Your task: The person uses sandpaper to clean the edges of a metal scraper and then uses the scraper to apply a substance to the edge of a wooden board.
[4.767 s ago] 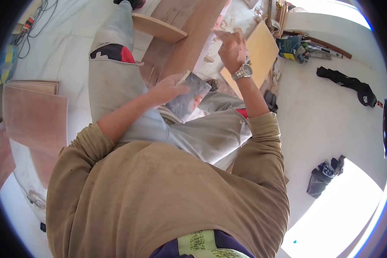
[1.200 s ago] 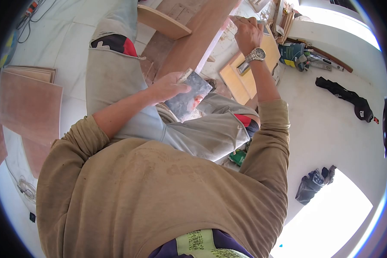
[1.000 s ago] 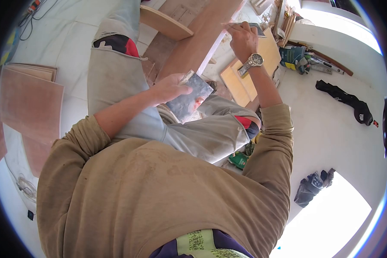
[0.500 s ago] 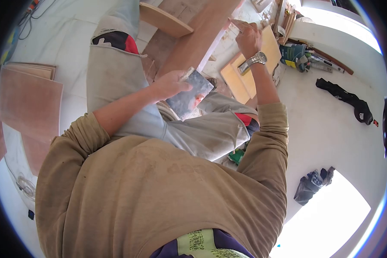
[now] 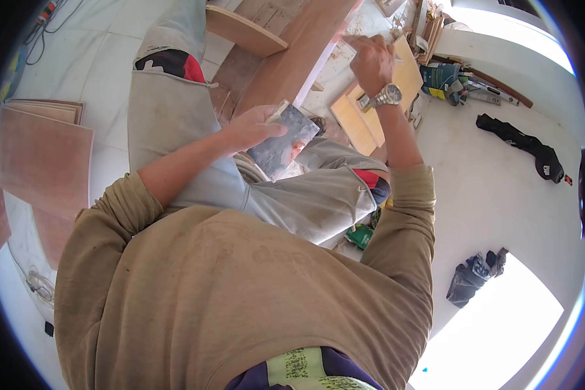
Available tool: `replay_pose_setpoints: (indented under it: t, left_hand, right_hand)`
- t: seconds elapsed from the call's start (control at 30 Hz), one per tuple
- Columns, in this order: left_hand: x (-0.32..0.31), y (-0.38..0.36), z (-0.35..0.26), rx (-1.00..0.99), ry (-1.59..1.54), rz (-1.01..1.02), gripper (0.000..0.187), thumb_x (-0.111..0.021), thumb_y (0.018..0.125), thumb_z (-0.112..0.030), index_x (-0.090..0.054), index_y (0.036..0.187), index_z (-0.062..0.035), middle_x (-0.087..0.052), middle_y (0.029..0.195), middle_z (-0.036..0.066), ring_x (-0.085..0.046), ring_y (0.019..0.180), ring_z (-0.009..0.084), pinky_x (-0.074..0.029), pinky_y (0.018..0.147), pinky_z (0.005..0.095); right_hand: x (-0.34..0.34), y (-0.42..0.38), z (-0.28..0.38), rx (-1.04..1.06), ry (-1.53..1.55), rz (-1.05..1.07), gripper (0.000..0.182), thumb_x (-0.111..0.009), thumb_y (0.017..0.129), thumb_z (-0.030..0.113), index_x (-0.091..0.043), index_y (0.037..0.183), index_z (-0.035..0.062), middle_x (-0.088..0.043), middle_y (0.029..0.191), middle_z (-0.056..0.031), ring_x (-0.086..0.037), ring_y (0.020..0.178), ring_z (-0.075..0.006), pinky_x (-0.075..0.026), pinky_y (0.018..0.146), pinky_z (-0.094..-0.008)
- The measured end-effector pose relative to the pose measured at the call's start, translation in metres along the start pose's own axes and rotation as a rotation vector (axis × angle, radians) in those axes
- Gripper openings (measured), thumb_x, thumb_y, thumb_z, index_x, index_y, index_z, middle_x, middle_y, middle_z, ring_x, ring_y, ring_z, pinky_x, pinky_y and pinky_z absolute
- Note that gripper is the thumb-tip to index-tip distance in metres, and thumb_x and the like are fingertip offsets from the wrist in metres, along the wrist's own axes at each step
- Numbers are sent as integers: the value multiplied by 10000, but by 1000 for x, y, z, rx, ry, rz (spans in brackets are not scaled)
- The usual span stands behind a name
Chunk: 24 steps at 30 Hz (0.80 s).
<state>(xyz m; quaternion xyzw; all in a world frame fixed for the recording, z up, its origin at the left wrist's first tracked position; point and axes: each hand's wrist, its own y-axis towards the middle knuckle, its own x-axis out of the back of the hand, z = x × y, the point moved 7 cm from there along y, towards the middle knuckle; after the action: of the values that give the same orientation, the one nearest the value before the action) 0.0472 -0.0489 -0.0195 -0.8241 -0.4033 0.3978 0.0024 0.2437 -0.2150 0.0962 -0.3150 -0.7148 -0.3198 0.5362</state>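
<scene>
Dark flat plate (image 5: 283, 146), its face smeared pale and orange, sits tilted above the lap; I see the left hand (image 5: 257, 128) closed on its upper-left side, thumb on top, the other fingers hidden. Close in, the grey left trouser leg (image 5: 175, 123) stretches forward and the bent right trouser leg (image 5: 305, 205) folds just beside the plate's lower end, leaving me little slack there. A green packet (image 5: 359, 235) peeks from the narrow gap between that leg and the right sleeve (image 5: 402, 227). Farther out, the right hand (image 5: 373, 65), with a watch (image 5: 390, 95) at its wrist, is raised with fingers curled in; I cannot tell whether it grips anything. A long brown board (image 5: 286, 65) runs diagonally to its left, with a short panel (image 5: 247, 31) standing crosswise off it, while yellowish boards (image 5: 361, 127) crowd in below and to the right. Reddish sheets (image 5: 45, 156) lie over on the left. My widest room is the pale surface (image 5: 461, 188) to the right, edged by a tool-filled bucket (image 5: 438, 79), a black garment (image 5: 523, 146) and a dark cloth (image 5: 474, 279). Farthest off, I make out cables (image 5: 40, 42) upper left and timber pieces (image 5: 429, 34) upper right.
</scene>
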Motion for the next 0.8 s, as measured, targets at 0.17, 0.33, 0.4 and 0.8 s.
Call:
replay_pose_setpoints:
  t: [0.17,0.33,0.4,0.8]
  left_hand:
    - [4,1,2,12,58,-52,324,-629,983,-133,-646,1289,-26,-722,1116,60,-683,987,136,-538,903,328]
    - [2,1,3,14,7,-24,300,-617,981,-122,-648,1262,-20,-726,1110,71,-685,983,138,-540,899,335]
    - [1,1,4,8,13,-21,296,-617,980,-118,-648,1257,-19,-727,1110,75,-686,979,138,-541,895,334]
    - [0,-1,0,11,8,-28,295,-622,980,-106,-644,1265,-31,-726,1114,68,-684,986,132,-541,909,334]
  right_hand:
    - [-7,28,-12,44,-188,7,566,-674,797,-1,-759,1284,274,-766,1198,54,-617,1068,-213,-418,940,-412]
    - [-15,30,-6,131,-155,35,457,-688,818,55,-778,1226,241,-764,1191,70,-620,1082,-192,-432,921,-420]
    - [-16,26,5,179,-123,48,450,-686,812,50,-785,1206,243,-768,1176,70,-628,1075,-190,-441,923,-417]
    - [-25,34,-42,-164,15,16,548,-593,810,24,-788,1245,296,-778,1193,39,-644,1070,-217,-448,957,-425]
